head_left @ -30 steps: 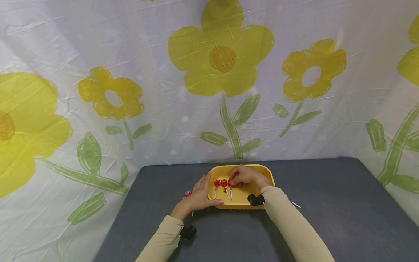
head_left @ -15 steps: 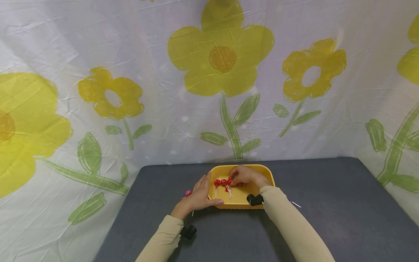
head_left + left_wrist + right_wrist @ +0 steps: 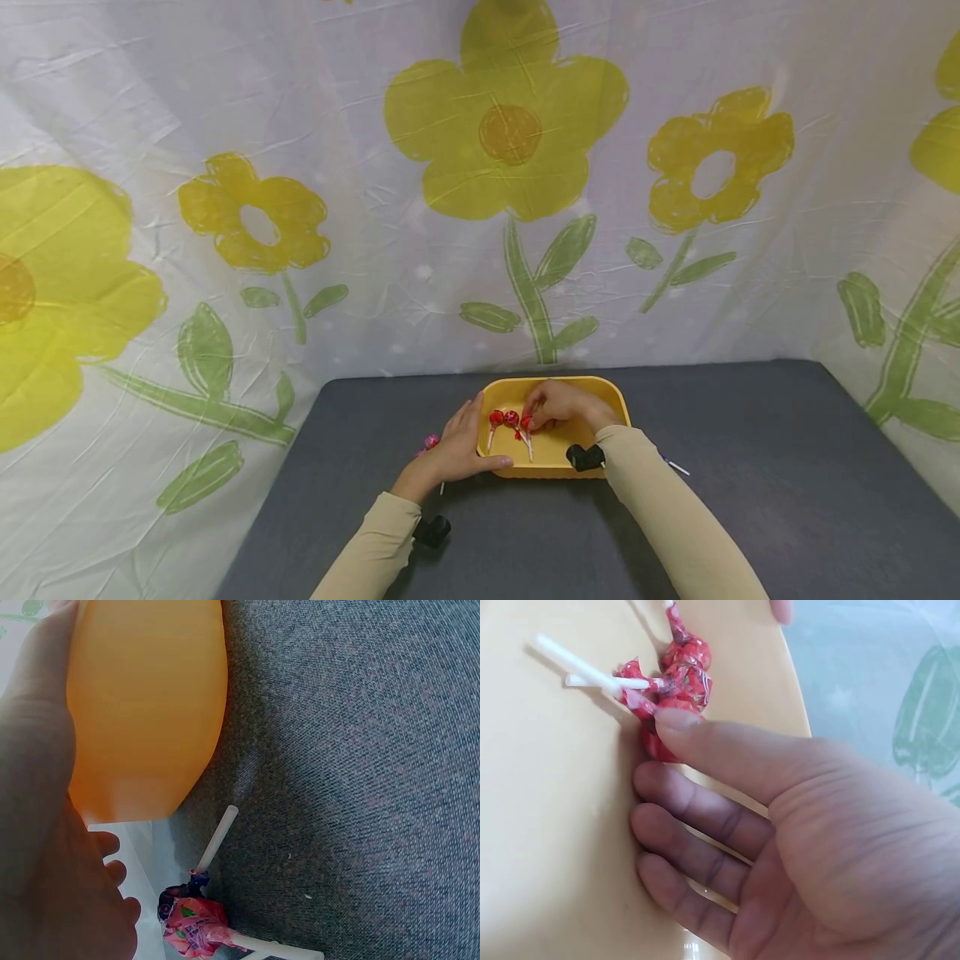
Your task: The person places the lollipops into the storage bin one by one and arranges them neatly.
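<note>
Three red-wrapped lollipops lie side by side in a yellow tray. With thumb and fingers my right hand pinches the rightmost lollipop by its wrapped head. Its stick crosses that of the middle lollipop, and the leftmost lollipop touches the row, its stick slanting toward me. The other fingers of that hand curl loosely over the tray floor. My left hand holds the tray's near left corner, thumb along the front rim and fingers against the left side.
Beside the left hand, a pink-wrapped lollipop and a dark-wrapped one lie on the dark grey table. Right of the tray, a white stick shows past the right sleeve. A flowered curtain rises behind the table.
The leftmost lollipop has shifted slightly left, and its stick end has swung left. The pinched lollipop's stick has turned to cross the middle one. The left hand has stayed put.
</note>
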`<move>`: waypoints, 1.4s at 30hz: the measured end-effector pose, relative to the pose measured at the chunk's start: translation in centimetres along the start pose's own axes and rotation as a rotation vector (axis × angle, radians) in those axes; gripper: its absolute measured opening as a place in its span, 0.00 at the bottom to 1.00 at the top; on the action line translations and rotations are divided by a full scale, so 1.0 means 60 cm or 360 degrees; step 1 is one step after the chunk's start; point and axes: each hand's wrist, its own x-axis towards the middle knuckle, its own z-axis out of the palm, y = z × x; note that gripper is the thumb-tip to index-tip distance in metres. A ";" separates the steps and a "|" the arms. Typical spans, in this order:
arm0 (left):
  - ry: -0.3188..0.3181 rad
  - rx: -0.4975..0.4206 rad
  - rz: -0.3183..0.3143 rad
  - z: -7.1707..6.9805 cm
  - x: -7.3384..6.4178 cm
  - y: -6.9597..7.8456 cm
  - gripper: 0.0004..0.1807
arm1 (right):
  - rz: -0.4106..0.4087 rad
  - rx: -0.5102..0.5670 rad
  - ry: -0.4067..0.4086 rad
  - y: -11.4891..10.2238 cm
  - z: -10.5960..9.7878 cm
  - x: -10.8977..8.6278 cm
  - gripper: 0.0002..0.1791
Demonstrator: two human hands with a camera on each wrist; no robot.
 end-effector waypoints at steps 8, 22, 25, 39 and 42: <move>-0.0010 0.0005 -0.0001 -0.002 -0.001 0.001 0.71 | 0.0009 -0.0028 -0.0136 -0.004 0.000 -0.006 0.09; -0.0004 -0.0025 0.0008 -0.001 -0.001 0.003 0.70 | 0.0054 -0.0017 -0.0248 -0.003 0.002 -0.002 0.11; -0.0006 -0.0015 0.0004 0.000 0.000 0.002 0.70 | 0.0039 -0.0016 -0.0280 -0.003 0.002 -0.001 0.13; -0.0001 -0.0011 0.0004 0.003 0.001 0.000 0.69 | 0.0010 -0.0006 -0.0231 0.002 -0.005 -0.005 0.11; -0.0003 -0.0009 -0.0007 0.002 0.001 0.000 0.69 | 0.0020 -0.0006 -0.0149 0.006 -0.009 -0.007 0.10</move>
